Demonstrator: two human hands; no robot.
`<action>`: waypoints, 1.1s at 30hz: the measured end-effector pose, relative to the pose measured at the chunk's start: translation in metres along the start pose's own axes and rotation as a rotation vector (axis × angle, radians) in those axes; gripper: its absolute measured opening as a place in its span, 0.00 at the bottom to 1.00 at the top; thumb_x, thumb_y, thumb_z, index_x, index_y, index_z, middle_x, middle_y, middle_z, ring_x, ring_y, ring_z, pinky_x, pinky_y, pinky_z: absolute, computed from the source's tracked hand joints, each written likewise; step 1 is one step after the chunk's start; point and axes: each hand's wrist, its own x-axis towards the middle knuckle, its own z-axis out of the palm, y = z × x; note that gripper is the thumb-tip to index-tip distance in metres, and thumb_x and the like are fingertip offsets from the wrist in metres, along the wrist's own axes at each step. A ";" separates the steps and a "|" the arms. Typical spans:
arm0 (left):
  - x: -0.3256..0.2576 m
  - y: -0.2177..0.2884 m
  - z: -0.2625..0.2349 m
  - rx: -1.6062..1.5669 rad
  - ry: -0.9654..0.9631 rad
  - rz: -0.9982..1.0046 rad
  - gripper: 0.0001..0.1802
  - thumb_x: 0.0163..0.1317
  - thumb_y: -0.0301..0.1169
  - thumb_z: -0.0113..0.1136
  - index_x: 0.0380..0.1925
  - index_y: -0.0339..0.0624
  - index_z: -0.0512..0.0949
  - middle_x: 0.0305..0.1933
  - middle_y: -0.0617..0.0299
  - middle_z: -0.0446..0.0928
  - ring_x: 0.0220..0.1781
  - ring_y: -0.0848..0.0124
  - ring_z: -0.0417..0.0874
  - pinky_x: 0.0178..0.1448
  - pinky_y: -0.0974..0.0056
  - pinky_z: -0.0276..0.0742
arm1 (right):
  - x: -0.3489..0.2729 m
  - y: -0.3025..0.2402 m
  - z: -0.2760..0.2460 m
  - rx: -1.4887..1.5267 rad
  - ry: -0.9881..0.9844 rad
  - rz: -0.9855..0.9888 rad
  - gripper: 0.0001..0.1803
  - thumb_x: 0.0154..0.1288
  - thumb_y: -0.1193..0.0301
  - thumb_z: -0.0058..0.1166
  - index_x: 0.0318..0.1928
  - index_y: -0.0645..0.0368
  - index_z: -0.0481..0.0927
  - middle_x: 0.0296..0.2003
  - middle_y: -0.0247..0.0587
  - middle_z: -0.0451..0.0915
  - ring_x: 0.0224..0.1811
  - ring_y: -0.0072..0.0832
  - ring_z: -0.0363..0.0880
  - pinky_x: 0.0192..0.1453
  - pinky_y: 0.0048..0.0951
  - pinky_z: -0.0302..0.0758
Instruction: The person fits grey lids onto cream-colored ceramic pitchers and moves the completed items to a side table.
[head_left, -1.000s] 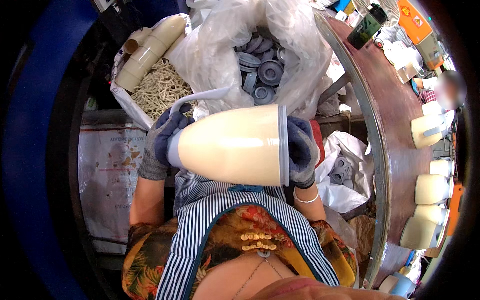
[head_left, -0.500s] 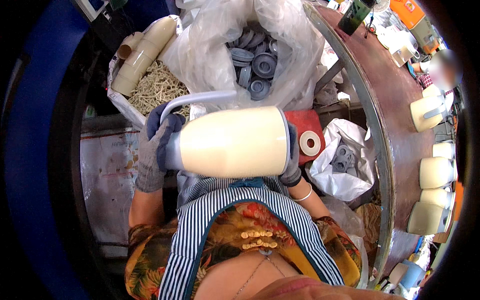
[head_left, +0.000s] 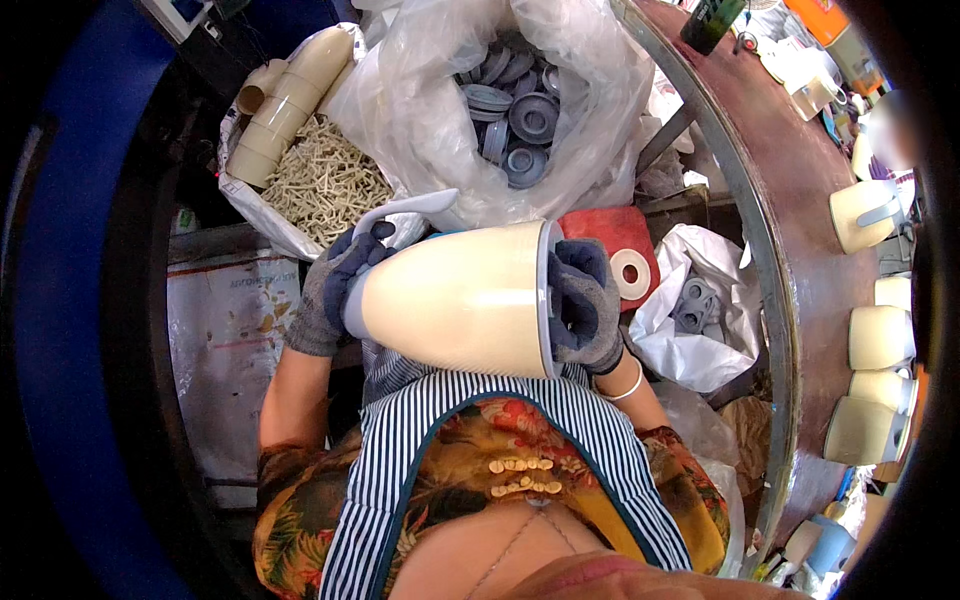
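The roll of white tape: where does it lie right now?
In the head view, the roll of white tape lies on a red pad, right of the cream jug body, beside the gloved right hand.

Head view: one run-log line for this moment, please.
left hand: grips narrow end of cream jug body | right hand: presses wide base | jug: held sideways over lap | behind: bag of grey discs

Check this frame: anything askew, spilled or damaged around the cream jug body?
Nothing stands out. The cream jug body lies sideways only because the left hand and right hand hold it. Grey discs stay inside their clear bag.
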 end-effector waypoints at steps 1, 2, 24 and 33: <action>0.001 -0.002 0.001 0.121 -0.020 0.071 0.20 0.71 0.36 0.52 0.56 0.36 0.72 0.41 0.63 0.75 0.41 0.71 0.77 0.45 0.67 0.75 | 0.000 0.000 0.000 -0.003 -0.006 -0.006 0.33 0.39 0.65 0.66 0.53 0.57 0.80 0.42 0.53 0.75 0.41 0.48 0.76 0.46 0.41 0.75; 0.001 -0.004 0.002 0.239 -0.032 0.142 0.21 0.72 0.39 0.52 0.57 0.36 0.72 0.35 0.68 0.74 0.36 0.77 0.76 0.41 0.70 0.74 | 0.000 0.001 -0.001 -0.006 -0.013 -0.011 0.34 0.38 0.64 0.66 0.52 0.57 0.81 0.41 0.52 0.75 0.41 0.48 0.76 0.46 0.41 0.75; 0.001 0.043 0.022 -0.430 0.220 -0.122 0.17 0.73 0.37 0.49 0.54 0.37 0.72 0.35 0.63 0.76 0.36 0.76 0.76 0.42 0.69 0.74 | -0.002 0.028 0.007 0.787 0.210 0.619 0.43 0.70 0.50 0.47 0.74 0.61 0.48 0.74 0.44 0.51 0.76 0.35 0.51 0.76 0.37 0.51; -0.001 0.127 0.032 0.632 0.044 0.501 0.23 0.58 0.32 0.59 0.53 0.35 0.74 0.51 0.49 0.78 0.52 0.54 0.79 0.59 0.56 0.72 | -0.057 0.086 0.022 0.617 0.178 0.617 0.31 0.75 0.58 0.41 0.70 0.63 0.56 0.68 0.47 0.62 0.69 0.36 0.63 0.75 0.41 0.56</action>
